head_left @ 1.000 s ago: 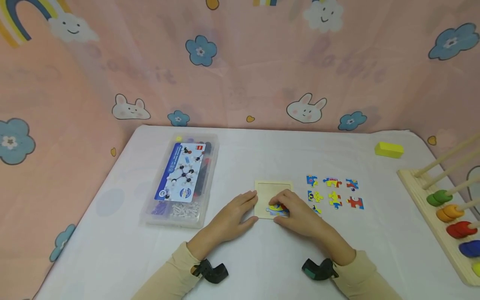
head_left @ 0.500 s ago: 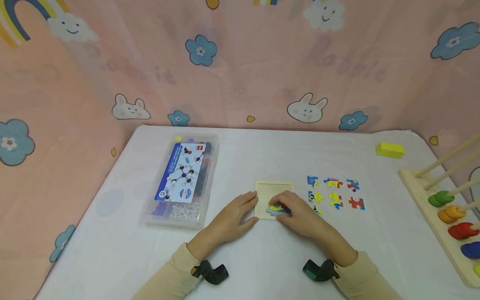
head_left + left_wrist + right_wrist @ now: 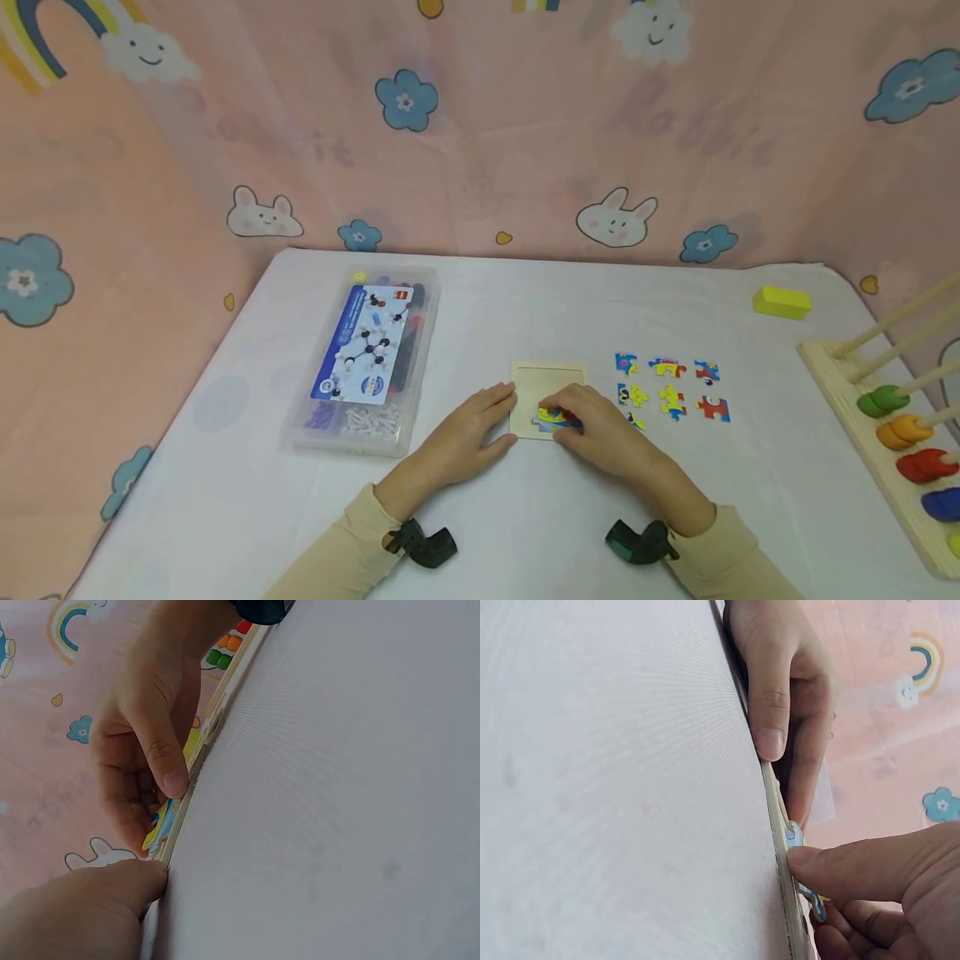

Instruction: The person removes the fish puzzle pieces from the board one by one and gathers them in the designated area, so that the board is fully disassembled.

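Note:
A shallow square wooden puzzle tray [image 3: 530, 383] lies mid-table. My left hand [image 3: 467, 432] rests on the table with fingers extended, fingertips and thumb at the tray's left edge. My right hand [image 3: 596, 423] reaches over the tray's lower right part and pinches a colourful jigsaw piece [image 3: 815, 904] between thumb and curled fingers. That piece stands tilted a little above the tray edge in the right wrist view. Blue and yellow puzzle pieces [image 3: 547, 421] show at the tray's bottom, partly hidden by the right hand. Several loose jigsaw pieces [image 3: 672, 402] lie in rows to the right.
A clear plastic case [image 3: 420, 367] with a molecule label stands on the left. At the back right lies a yellow block [image 3: 782, 302]. A wooden bead rack [image 3: 832, 375] with coloured beads stands along the right edge. Behind the table hangs a pink printed cloth [image 3: 480, 150].
The right hand has shifted very slightly right over the tray, still pinching there. The left hand stays in place. The head view has moved a touch.

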Available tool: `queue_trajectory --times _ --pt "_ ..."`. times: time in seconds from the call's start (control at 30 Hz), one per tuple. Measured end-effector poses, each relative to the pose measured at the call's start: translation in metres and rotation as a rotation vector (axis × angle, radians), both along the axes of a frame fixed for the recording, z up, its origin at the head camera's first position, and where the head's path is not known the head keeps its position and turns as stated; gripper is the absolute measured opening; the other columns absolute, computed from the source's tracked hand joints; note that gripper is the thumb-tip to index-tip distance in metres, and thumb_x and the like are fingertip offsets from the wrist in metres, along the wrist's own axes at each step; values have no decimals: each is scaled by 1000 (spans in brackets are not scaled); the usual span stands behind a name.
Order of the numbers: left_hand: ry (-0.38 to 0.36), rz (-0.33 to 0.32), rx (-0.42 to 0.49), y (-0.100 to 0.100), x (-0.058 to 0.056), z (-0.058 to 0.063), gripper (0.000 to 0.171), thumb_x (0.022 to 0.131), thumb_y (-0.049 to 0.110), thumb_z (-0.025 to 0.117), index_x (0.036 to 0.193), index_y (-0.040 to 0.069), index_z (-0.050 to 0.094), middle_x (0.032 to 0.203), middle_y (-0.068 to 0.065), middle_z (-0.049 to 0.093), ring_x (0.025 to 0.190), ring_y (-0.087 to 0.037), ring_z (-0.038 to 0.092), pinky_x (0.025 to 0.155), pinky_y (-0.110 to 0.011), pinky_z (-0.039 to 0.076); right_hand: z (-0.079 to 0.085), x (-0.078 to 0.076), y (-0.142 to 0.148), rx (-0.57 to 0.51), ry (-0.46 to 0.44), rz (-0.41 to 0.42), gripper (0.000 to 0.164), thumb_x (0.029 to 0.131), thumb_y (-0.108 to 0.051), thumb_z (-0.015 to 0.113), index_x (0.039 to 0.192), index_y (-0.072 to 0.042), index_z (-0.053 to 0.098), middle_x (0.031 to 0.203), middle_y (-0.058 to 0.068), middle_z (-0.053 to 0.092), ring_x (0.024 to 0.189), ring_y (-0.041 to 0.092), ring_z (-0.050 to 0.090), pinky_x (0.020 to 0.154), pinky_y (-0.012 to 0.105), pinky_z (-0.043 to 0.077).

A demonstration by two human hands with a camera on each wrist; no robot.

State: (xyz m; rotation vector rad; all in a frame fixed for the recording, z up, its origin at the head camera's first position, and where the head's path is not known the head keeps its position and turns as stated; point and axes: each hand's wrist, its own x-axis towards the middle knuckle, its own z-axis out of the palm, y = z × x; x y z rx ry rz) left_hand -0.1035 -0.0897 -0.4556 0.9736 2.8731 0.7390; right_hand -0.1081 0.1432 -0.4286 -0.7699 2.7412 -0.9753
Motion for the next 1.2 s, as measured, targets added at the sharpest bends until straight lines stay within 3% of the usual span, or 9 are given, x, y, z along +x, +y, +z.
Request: queue_trajectory --times 0.27,0.83,1.2 --pt "2 1 6 -3 0 1 56 93 30 60 140 3 45 150 -6 39 139 -20 35 117 -34 28 1 0 -1 17 7 35 41 81 -6 72 121 -9 64 113 2 58 103 17 54 89 40 52" --pt "5 -1 7 -3 0 4 56 93 31 60 140 2 45 150 -7 39 140 -19 34 117 -34 28 5 -3 2 21 -4 18 40 83 -9 71 122 -9 64 114 3 60 104 17 55 90 40 53" --pt "3 -9 2 0 0 0 56 94 31 58 140 3 44 151 -6 38 140 -19 33 117 -33 27 10 -4 28 -21 -88 -26 38 85 -7 67 122 -13 63 115 -1 59 104 16 54 92 41 51"
